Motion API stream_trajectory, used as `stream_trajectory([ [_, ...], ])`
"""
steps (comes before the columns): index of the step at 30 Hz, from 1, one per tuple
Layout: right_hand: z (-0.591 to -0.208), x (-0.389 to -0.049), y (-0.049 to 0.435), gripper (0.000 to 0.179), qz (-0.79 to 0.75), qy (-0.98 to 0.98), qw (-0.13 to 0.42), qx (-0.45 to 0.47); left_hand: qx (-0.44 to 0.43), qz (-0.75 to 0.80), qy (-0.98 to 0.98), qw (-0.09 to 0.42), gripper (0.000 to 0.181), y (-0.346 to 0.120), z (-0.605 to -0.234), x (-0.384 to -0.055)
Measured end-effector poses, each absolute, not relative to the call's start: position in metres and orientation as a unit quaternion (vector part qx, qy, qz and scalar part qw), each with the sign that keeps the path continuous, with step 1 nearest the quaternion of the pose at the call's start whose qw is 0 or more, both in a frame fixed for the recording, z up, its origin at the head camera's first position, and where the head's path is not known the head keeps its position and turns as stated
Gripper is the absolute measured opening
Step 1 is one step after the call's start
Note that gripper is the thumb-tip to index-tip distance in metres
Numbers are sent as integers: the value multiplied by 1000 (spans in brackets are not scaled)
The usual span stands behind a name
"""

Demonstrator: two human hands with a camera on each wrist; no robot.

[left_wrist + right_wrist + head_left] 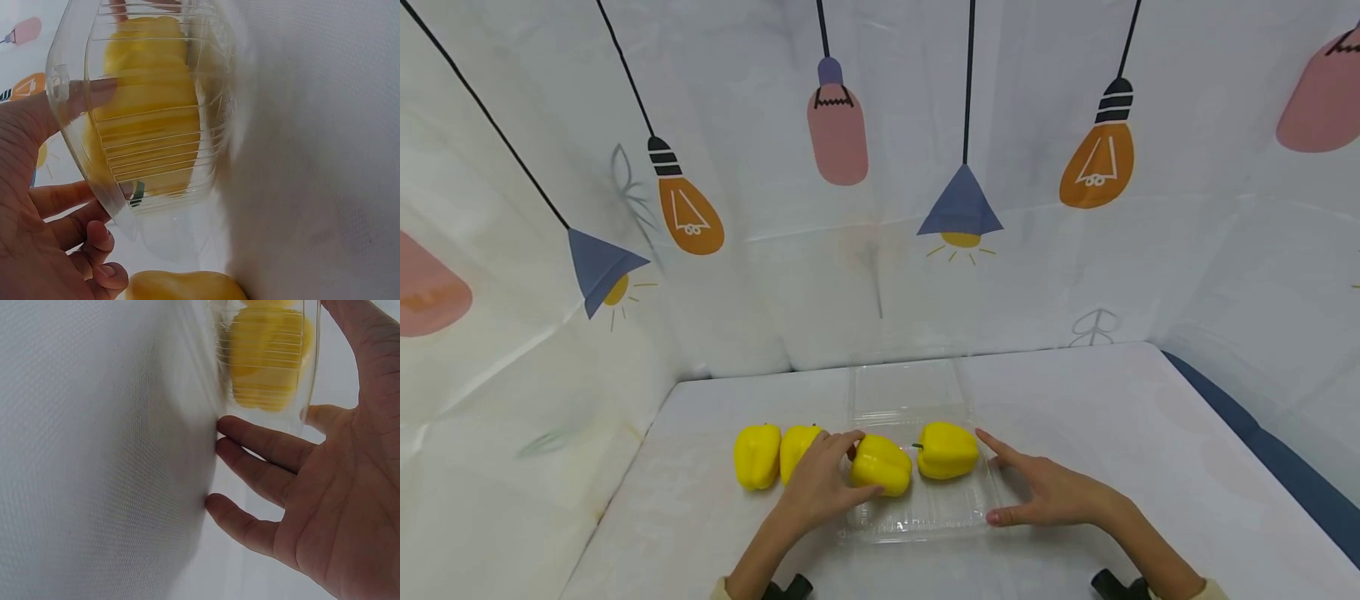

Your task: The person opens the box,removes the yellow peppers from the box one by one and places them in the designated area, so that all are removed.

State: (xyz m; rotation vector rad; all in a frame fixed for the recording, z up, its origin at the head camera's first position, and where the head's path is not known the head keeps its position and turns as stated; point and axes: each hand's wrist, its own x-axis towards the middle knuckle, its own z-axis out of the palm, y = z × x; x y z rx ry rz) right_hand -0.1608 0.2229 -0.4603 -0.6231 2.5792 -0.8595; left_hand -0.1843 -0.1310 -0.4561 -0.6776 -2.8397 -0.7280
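Pepper (883, 467) at left in the box (917, 527) is pinched by the left hand (822, 483), perhaps to seat it; the right hand (1054, 492), spread wide, touches the box's right edge, probably steadying.

R fingers (262, 440) by clr box (306, 387)

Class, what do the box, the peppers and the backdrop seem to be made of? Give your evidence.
Box: probably clear, glossy plastic; thin ribbed walls show highlights and see-through contents.
Peppers: smooth, slightly shiny yellow surface; real vegetable or moulded plastic, unclear.
Backdrop: fabric or plastic sheet, judging by its creases; fairly matt.
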Motion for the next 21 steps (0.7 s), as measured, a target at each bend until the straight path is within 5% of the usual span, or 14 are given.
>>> stream_trajectory([
  [21, -460, -160, 223, 103, -308, 909, 183, -213, -227, -328, -914, 73, 72, -142, -436, -172],
])
